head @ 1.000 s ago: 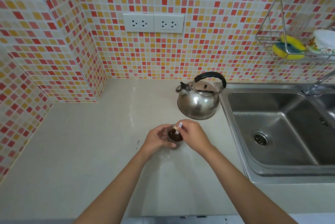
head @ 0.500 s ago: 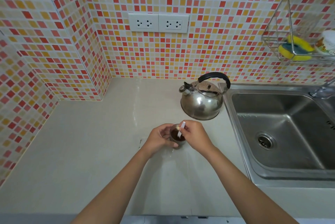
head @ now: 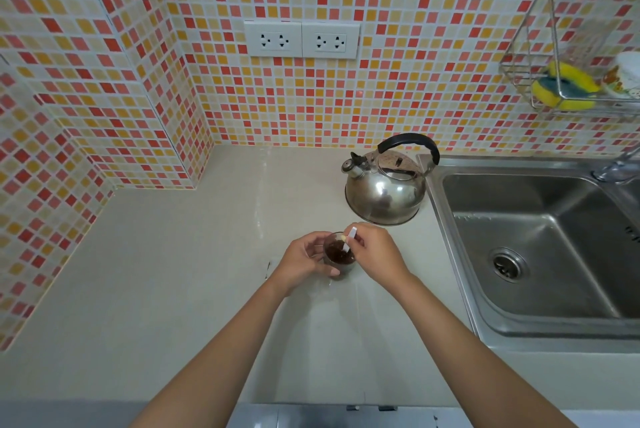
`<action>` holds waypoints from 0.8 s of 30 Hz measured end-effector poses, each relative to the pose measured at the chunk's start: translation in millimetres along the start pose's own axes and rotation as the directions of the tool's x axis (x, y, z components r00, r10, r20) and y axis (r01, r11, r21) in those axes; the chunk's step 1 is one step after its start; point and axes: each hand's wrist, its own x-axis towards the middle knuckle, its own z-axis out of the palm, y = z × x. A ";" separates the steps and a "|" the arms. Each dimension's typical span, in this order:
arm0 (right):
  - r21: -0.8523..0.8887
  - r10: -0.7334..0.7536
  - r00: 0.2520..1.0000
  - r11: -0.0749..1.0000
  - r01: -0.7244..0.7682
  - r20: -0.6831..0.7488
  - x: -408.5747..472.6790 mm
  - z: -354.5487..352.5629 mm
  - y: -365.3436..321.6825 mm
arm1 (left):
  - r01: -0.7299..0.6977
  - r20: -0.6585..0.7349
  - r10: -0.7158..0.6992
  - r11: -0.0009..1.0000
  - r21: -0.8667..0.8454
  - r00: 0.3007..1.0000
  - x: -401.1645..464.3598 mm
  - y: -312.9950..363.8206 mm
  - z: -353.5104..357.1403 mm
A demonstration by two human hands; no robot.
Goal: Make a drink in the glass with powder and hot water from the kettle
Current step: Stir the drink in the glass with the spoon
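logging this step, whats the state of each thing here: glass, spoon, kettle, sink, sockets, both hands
glass: upright on the counter, holding dark brown liquid
spoon: white, tip down in the glass
kettle: on the counter by the sink, lid on, handle up
sink: empty, drain uncovered
sockets: nothing plugged in
left hand: wrapped around the glass
right hand: pinching the spoon

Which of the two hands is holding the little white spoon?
The right hand, nearer the sink, pinches the white spoon over the glass. The left hand only steadies the glass.
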 end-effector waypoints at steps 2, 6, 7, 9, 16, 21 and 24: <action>-0.006 0.042 0.999 0.999 -0.042 -0.005 -0.6 -0.4 2.6 | 0.004 -0.005 -0.004 1.000 0.002 1.000 0.0 0.7 0.2; 0.124 0.023 0.999 0.992 -0.029 0.049 -5.7 5.0 -4.3 | 0.009 -0.002 -0.009 1.000 0.012 1.000 0.2 0.6 -0.1; 0.117 0.004 0.999 0.993 -0.009 0.044 -5.0 4.6 -5.2 | 0.008 -0.002 -0.008 1.000 0.018 1.000 0.4 0.6 -0.3; 0.072 0.002 1.000 0.997 -0.002 0.010 -1.8 0.4 -3.7 | 0.011 -0.007 -0.011 1.000 0.021 1.000 0.9 0.7 -0.4; 0.092 0.023 0.999 0.995 -0.027 0.050 -4.7 3.7 -6.4 | 0.007 -0.001 -0.007 1.000 0.023 1.000 -0.1 1.4 0.0; -0.018 0.009 1.000 1.000 -0.009 -0.006 0.8 -1.6 -1.3 | 0.010 -0.006 -0.010 0.999 0.036 1.000 0.2 2.8 0.2; 0.060 0.059 0.998 0.996 -0.060 0.015 -1.5 1.6 0.8 | 0.010 -0.007 -0.009 0.999 0.040 1.000 -0.3 3.2 0.1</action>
